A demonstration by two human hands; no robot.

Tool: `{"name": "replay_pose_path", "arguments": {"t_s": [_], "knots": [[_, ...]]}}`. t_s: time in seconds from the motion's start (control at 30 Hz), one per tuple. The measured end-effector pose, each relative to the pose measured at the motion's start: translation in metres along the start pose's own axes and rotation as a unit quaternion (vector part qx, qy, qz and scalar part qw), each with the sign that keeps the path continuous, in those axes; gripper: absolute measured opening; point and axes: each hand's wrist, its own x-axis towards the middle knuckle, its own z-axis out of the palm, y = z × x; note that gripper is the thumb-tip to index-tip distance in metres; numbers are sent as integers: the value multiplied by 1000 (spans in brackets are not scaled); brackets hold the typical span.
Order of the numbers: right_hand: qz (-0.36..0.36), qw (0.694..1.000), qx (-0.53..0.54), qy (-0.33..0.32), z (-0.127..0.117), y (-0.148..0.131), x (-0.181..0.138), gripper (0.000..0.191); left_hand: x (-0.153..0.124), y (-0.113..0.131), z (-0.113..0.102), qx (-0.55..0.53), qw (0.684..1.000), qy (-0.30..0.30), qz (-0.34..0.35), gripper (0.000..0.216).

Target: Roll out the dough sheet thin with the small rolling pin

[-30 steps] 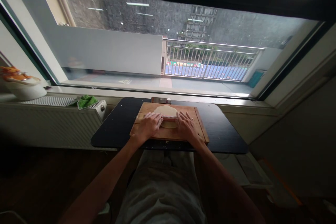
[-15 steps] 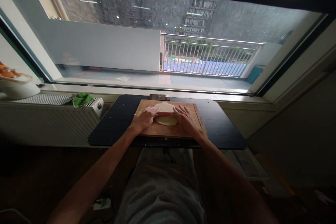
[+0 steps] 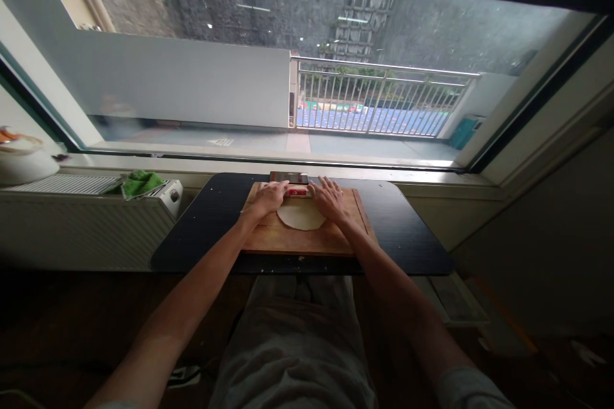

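A flat, pale sheet of rolled-out dough (image 3: 301, 215) lies on a wooden cutting board (image 3: 300, 244). Across its far edge sits a rolling pin (image 3: 298, 192), a red label showing at its middle. My left hand (image 3: 271, 197) is closed over the pin's left end, its fingers close together. On the right end rests my right hand (image 3: 329, 198), open, with its fingers stretched out and spread forward. Both hands hide the ends of the pin.
The board lies on a black table (image 3: 400, 230) with rounded corners. Behind the board is a dark, flat rectangular object (image 3: 289, 177). On the left, a green cloth (image 3: 141, 183) lies on a white radiator (image 3: 91, 223). A large window runs behind the table.
Both hands and the rolling pin have moved forward, away from me, to the far edge of the dough. More of the near side of the dough shows now.
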Motion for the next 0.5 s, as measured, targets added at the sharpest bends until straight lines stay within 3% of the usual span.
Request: {"name": "replay_pose_path", "arguments": {"t_s": [0.3,0.5], "knots": [[-54,998,12,-12,-22,-12,-49,49,-46,0,-15,-60,995,-4,79,38],[-59,997,42,-3,-39,-26,-87,44,-89,14,-24,-45,997,-5,69,40]]}}
